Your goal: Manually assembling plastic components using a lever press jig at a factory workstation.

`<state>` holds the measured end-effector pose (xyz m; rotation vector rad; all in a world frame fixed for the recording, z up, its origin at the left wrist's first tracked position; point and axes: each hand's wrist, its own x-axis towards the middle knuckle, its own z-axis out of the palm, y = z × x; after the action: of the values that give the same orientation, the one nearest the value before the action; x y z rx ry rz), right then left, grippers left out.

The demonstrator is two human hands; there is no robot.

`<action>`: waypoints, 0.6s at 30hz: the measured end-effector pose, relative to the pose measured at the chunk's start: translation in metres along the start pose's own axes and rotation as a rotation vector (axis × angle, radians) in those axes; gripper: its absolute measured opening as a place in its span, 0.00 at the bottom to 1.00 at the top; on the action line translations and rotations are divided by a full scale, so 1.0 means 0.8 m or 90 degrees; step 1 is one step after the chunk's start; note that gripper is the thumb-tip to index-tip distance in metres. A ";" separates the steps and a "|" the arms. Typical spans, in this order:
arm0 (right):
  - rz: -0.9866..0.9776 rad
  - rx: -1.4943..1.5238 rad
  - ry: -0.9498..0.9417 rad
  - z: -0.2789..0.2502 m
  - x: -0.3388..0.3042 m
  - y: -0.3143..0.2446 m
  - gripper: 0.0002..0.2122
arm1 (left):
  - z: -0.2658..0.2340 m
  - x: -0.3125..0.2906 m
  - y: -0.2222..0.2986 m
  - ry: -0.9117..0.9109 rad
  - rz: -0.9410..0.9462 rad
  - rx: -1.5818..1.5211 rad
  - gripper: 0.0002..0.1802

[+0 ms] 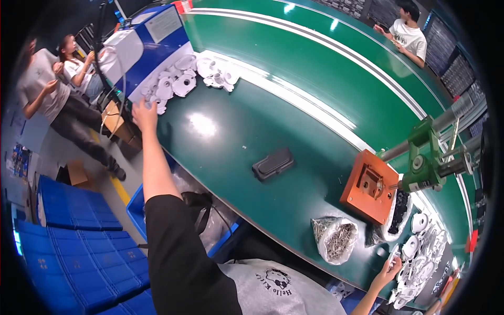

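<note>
We have our left hand (145, 114) at the white parts (166, 87), grip unclear; our right hand (388, 272) pinches a white piece (393, 252)

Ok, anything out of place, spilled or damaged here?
One oddity: a tiny pale bit lies loose on the green tabletop, left of the black object, apart from the white parts; too small to identify. No clear spill or damage.

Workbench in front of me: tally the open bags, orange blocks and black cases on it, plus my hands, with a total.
Open bags: 2, one with metal pieces, one with small black pieces
Orange block: 1
Black case: 1
Hands: 2, left hand and right hand, each by white parts
Total: 6
</note>
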<state>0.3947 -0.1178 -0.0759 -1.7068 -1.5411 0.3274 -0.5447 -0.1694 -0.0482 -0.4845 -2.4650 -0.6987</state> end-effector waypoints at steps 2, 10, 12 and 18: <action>0.010 -0.031 0.004 -0.002 -0.004 0.004 0.21 | 0.013 0.004 0.009 -0.031 -0.018 0.016 0.32; -0.062 -0.157 -0.032 0.008 0.003 -0.018 0.22 | 0.020 -0.030 0.074 -0.228 0.114 -0.186 0.20; -0.067 -0.171 -0.031 0.010 0.004 -0.018 0.23 | 0.009 -0.072 0.097 -0.186 0.158 -0.163 0.25; -0.112 -0.209 -0.035 0.012 0.005 -0.009 0.23 | -0.011 -0.023 0.078 -0.016 0.030 -0.081 0.26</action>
<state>0.3843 -0.1110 -0.0761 -1.8007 -1.8507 0.0296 -0.4979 -0.1279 -0.0289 -0.6004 -2.4350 -0.8382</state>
